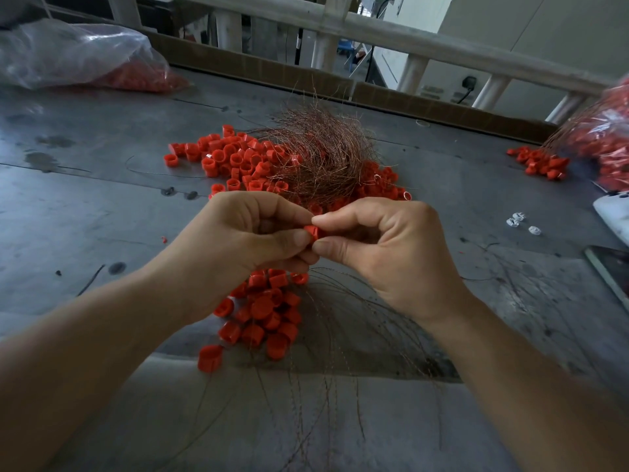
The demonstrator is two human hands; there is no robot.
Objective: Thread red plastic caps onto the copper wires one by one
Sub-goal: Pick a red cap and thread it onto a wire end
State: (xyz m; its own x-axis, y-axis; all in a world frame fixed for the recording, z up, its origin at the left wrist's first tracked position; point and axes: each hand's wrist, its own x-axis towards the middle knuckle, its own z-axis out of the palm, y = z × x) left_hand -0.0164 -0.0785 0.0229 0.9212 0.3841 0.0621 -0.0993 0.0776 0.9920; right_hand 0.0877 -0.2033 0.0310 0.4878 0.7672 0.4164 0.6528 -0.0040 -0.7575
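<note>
Both hands meet at the middle of the view over the grey table (85, 212). My left hand (252, 229) and my right hand (388, 247) pinch one red plastic cap (312, 232) between thumbs and forefingers. A bunch of red caps on thin copper wires (269, 311) hangs below my left hand, the wire ends fanning toward the near table edge. Behind the hands lies a tangled bundle of copper wires (323, 151) on a heap of loose red caps (235, 161). Whether a wire passes through the pinched cap is hidden.
A clear plastic bag of red caps (85, 59) lies at the far left. Another bag of caps with wires (602, 137) sits at the right edge, some caps spilled beside it. Small white pieces (520, 223) and a dark flat device (612, 267) lie at right. A railing runs behind the table.
</note>
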